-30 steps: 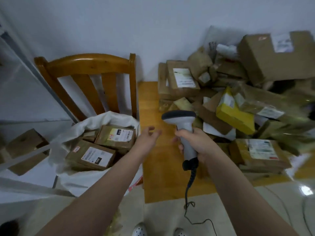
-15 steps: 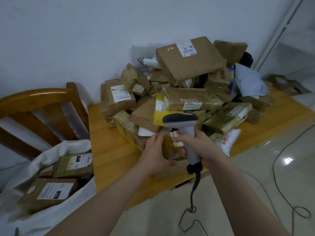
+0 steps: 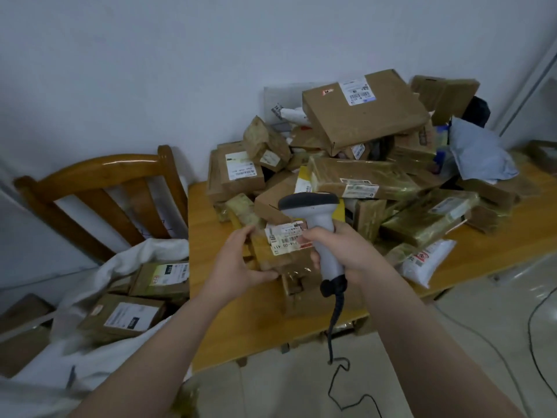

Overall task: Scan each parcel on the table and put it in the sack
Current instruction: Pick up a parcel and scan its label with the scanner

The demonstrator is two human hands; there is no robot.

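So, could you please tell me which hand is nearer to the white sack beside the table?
Left. The left hand grips a small parcel just right of the sack; the right hand holds the scanner farther right, beyond that parcel.

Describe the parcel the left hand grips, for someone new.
Start at the parcel heap on the wooden table. At its near edge, the left hand grips a small brown box. Only its white label, reading 411, sits beside the scanner.

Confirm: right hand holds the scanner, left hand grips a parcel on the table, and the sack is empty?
Not empty. The head view shows at least two labelled parcels in the sack. The rest stands: right hand holds the scanner, left hand grips a parcel on the table.
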